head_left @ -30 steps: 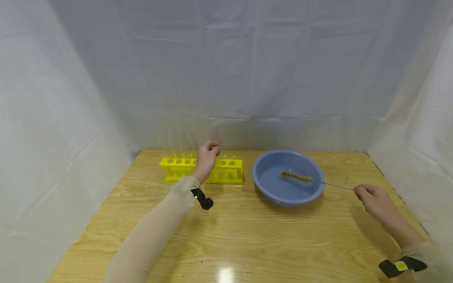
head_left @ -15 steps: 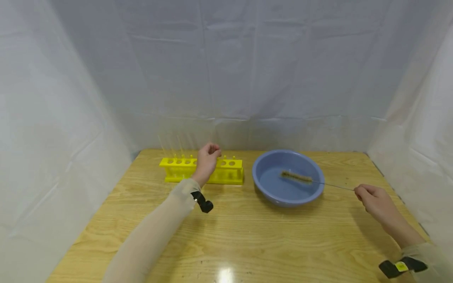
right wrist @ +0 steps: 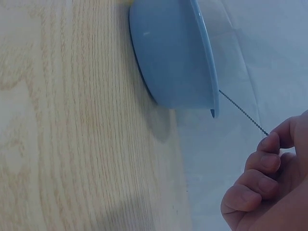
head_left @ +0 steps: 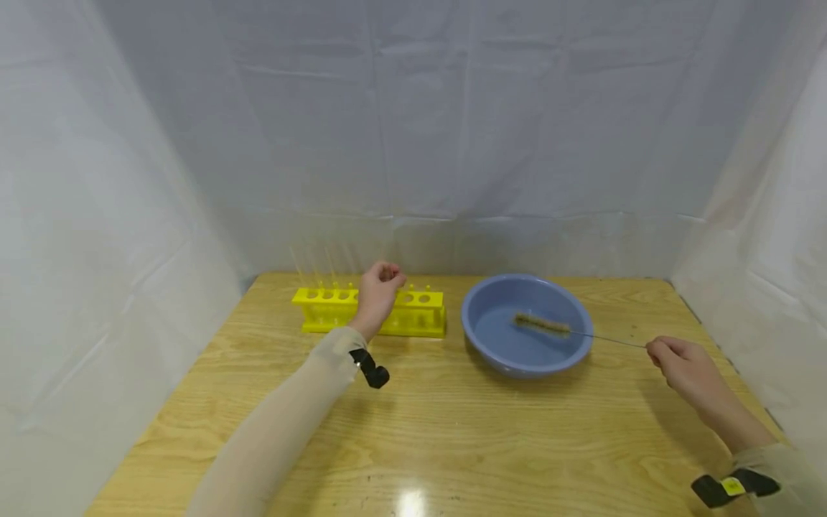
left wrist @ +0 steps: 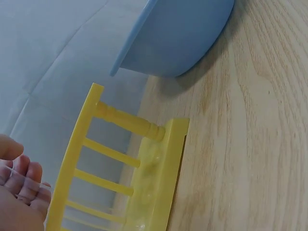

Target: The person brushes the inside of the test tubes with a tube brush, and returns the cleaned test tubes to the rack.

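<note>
At the yellow test tube rack (head_left: pixel 413 319), my left hand (head_left: pixel 376 296) is just above the top plate, fingers curled. In the left wrist view, a clear glass test tube (left wrist: pixel 32 183) runs from these fingers (left wrist: pixel 29 185) toward the rack; its upper end is hidden in the hand. Several other clear test tubes (head_left: pixel 331 264) stand in the rack's left part. On the right, my right hand (head_left: pixel 685 370) pinches the thin twisted wire handle of a test tube brush (head_left: pixel 541 324). Its bristle head is over the inside of the blue basin (head_left: pixel 474 345).
The basin stands right of the rack on the wooden table (head_left: pixel 452 431), with a gap between them. White sheeting (head_left: pixel 420 143) encloses the table at the back and both sides. The rack has open holes at its right end and a row of short pegs behind.
My left hand has dropped slightly and its thumb has moved a little to the right over the rack. My right hand, the brush and the basin stay as they were.
</note>
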The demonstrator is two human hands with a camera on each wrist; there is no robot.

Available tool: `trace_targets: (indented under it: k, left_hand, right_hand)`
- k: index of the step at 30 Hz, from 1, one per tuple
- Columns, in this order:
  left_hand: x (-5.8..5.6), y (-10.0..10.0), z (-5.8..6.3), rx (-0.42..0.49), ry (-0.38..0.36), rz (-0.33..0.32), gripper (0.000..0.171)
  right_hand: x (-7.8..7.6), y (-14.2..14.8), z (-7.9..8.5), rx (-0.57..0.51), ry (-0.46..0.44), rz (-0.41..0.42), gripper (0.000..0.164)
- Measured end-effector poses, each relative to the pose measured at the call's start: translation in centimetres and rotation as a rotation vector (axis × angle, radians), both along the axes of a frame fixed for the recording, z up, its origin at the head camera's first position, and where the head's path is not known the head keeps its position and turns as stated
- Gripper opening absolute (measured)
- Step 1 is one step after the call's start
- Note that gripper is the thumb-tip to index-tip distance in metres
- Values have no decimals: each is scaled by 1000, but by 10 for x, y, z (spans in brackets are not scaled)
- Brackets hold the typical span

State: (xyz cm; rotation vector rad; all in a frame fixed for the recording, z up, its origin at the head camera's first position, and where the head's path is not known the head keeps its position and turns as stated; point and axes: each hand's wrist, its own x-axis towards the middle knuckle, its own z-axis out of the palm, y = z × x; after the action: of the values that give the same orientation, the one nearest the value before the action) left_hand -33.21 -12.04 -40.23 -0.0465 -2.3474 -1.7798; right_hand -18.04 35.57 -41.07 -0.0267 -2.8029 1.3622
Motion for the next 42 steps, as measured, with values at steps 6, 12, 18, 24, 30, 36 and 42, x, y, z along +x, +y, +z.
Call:
trace_targets:
  k: [6, 12, 18, 24, 30, 36, 42]
  left_hand:
    - [0, 0, 2, -8, 38, 13, 17]
    - [4, -2, 0, -3, 34, 19, 22]
    - [13, -3, 0, -2, 40, 1, 40]
    - [32, -5, 1, -10, 63, -7, 54]
    - [51, -11, 5, -56, 87, 32, 53]
    - [57, -16, 8, -73, 140, 83, 50]
    - [62, -29, 4, -79, 238, 164, 48]
  right_hand:
    - [-3, -2, 2, 10, 6, 10, 49]
    - [-5, -5, 4, 18, 8, 23, 48]
    - [-5, -4, 4, 10, 2, 26, 48]
    - [-4, -6, 3, 14, 3, 17, 48]
    - [-3, -5, 5, 24, 21, 26, 50]
    - [-2, -4, 5, 8, 22, 31, 48]
    - [-4, -8, 3, 6, 14, 37, 47]
